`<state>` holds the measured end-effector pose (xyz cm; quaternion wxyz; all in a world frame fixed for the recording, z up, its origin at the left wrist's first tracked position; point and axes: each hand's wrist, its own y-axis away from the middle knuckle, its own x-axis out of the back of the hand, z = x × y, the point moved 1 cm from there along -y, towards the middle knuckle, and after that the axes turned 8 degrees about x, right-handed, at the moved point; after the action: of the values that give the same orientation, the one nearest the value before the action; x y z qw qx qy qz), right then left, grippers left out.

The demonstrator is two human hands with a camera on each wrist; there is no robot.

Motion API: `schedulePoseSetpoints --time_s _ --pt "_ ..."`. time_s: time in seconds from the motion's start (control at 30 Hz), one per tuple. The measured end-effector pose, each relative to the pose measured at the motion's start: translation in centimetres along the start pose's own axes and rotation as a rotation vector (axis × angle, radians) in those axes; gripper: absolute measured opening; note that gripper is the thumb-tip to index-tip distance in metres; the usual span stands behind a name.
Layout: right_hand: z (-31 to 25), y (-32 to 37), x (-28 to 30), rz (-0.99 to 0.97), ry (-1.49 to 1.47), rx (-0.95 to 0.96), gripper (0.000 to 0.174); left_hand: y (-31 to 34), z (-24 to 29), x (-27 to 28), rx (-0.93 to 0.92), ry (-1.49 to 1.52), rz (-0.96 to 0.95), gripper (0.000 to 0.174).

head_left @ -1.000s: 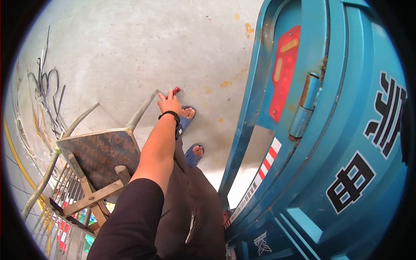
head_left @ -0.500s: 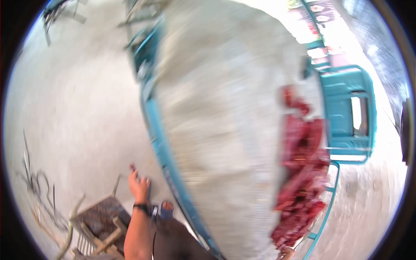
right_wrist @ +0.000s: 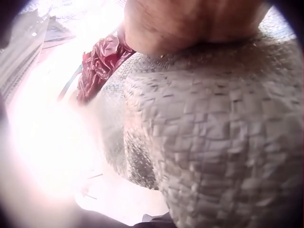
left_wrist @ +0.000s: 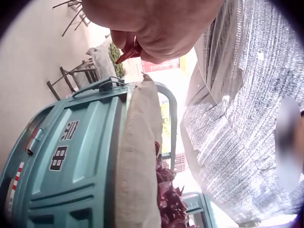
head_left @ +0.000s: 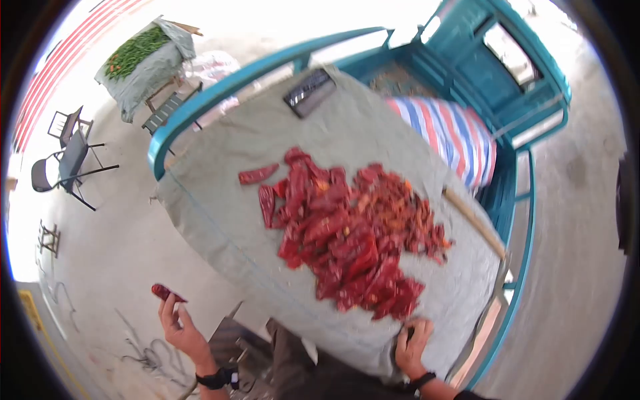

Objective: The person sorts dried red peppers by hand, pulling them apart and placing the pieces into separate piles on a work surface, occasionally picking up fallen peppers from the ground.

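Note:
In the head view my left hand (head_left: 185, 335) is raised beside the cart bed, pinching a dried red chili pepper (head_left: 167, 292) between fingertips and thumb. The left wrist view shows the pepper's tip (left_wrist: 129, 53) sticking out below that hand. My right hand (head_left: 413, 343) rests at the near edge of a grey-green woven sheet (head_left: 247, 257), fingers curled. A dark spot shows between its thumb and fingers; I cannot tell whether it is an object. Just beyond lies a heap of whole dried red peppers (head_left: 333, 233), with a pile of cut pepper pieces (head_left: 400, 207) to its right.
Blue rails (head_left: 267, 57) border the cart bed. On the sheet lie a black phone-like slab (head_left: 309, 92) and a wooden stick (head_left: 475, 223). A striped bag (head_left: 443, 137) sits behind. Chairs (head_left: 73, 160) and a covered table of green peppers (head_left: 137, 53) stand at left.
My left hand has come up from near the floor by my feet, bringing the red pepper. The head view has swung from the cart's side to its bed, bringing my right hand into sight.

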<state>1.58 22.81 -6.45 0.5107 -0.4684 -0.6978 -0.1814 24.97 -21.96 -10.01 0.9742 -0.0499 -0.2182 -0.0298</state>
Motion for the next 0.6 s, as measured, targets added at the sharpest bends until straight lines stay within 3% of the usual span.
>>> schedulePoseSetpoints --time_s 0.17,0.27,0.43,0.6 --pt "-0.5 -0.4 0.7 0.045 -0.053 -0.039 0.021 2.1 13.6 -3.1 -0.082 0.282 -0.403 0.015" --pt "-0.3 -0.6 0.6 0.078 -0.037 -0.023 0.024 3.4 19.3 -6.0 -0.068 0.428 -0.646 0.015" --pt "-0.4 -0.5 1.1 0.090 -0.050 -0.035 0.026 5.3 24.5 -12.2 -0.096 0.353 -0.906 0.025" --pt "0.3 0.0 1.0 0.116 -0.085 -0.037 0.025 9.3 27.1 -14.9 -0.089 0.189 -1.129 0.033"
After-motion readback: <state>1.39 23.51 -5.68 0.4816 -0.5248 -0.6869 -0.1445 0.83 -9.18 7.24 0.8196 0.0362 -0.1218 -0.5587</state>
